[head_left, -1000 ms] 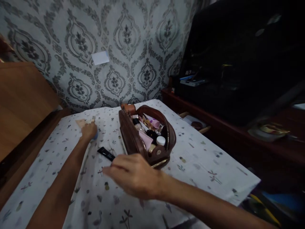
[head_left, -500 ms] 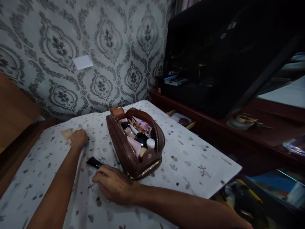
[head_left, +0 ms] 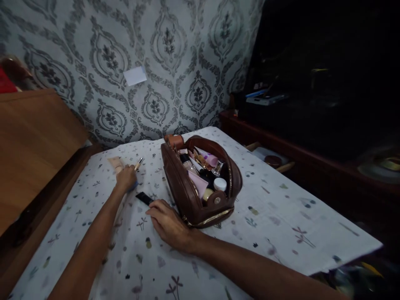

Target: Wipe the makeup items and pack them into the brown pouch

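Note:
My left hand [head_left: 126, 178] is closed on the far left of the table. A slim stick with a shiny tip [head_left: 139, 163] pokes out of its fingers. Beside the hand, partly covered, lies a beige tube [head_left: 115, 163]; a bit of something blue [head_left: 134, 186] shows under its right side. Nearer to me, my right hand [head_left: 168, 223] rests low with its fingers curled around the end of a black tube [head_left: 144, 198]. Just right of that hand stands an unzipped brown leather makeup bag [head_left: 179, 183]. Inside are a white-lidded jar [head_left: 220, 184], pink tubes and a black-capped bottle [head_left: 186, 161].
A white patterned cloth [head_left: 265, 233] covers the table. Behind it rises a papered wall [head_left: 168, 71]. To the right are a dark screen [head_left: 328, 50] and an open drawer [head_left: 286, 166]. A brown wooden panel [head_left: 37, 141] stands at the left.
The view has swung left, so everything sits further right in the picture. The stick in my left hand now shows more clearly. My right hand stays at the black tube.

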Demonstrator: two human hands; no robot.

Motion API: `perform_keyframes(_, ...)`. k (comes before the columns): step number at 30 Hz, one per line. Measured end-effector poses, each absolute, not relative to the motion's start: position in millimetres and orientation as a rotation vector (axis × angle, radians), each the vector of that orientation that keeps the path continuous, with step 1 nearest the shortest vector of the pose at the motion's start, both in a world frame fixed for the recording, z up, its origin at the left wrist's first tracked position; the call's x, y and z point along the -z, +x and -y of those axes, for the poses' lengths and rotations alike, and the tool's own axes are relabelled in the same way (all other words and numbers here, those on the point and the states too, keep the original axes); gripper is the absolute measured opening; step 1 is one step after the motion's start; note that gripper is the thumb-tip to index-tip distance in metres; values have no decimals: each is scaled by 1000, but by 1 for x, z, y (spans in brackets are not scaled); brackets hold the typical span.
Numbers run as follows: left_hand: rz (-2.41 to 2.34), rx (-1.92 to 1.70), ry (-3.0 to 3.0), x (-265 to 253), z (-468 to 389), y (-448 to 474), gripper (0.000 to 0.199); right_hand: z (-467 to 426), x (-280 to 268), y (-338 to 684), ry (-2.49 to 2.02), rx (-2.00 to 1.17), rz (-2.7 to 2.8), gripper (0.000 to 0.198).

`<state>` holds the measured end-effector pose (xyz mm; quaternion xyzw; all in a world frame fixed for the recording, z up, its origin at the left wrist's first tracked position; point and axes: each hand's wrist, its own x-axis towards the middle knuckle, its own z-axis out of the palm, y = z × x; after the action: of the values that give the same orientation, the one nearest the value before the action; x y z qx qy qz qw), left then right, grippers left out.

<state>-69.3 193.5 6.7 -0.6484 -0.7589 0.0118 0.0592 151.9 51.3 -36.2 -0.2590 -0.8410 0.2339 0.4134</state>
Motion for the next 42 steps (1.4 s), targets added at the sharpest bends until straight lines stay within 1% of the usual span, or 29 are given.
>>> perform_keyframes(4,2341,28,-2011,-5,-167,-89,46,-52,39,151,-635,-577,2082,24)
perform_keyframes(13,2314,322,-2213,0,-108,-118,45,-55,46,148,-666,-570,2073,30)
perform_keyframes(16,2259,587,-2338,5,-87,-116,44,-54,43,148,-717,-618,2072,38)
perform_keyframes(19,2239,891,-2427,8,-70,-109,43,-54,43,148,-779,-682,2018,50)
perform_keyframes(22,2133,1010,-2505,4,-58,-96,37,-53,45,147,-802,-710,1972,55)
perform_keyframes(24,1981,1018,-2562,1,-53,-85,33,-54,45,146,-802,-704,1971,50)
perform_keyframes(28,1744,839,-2670,-2,-47,-70,29,-54,44,146,-788,-680,1970,26)
perform_keyframes(30,1663,800,-2634,-1,-46,-68,29,-55,44,146,-795,-686,1952,21)
perform_keyframes(34,1573,1037,-2350,6,-42,-58,28,-55,42,145,-851,-703,1937,18)
perform_keyframes(37,1413,1169,-2302,12,-35,-38,27,-56,42,146,-846,-722,1950,10)
perform_keyframes(39,1281,1076,-2361,17,-31,-24,30,-57,44,146,-821,-730,1946,8)
perform_keyframes(42,1230,862,-2402,24,-30,-14,43,-59,49,146,-812,-745,1894,16)
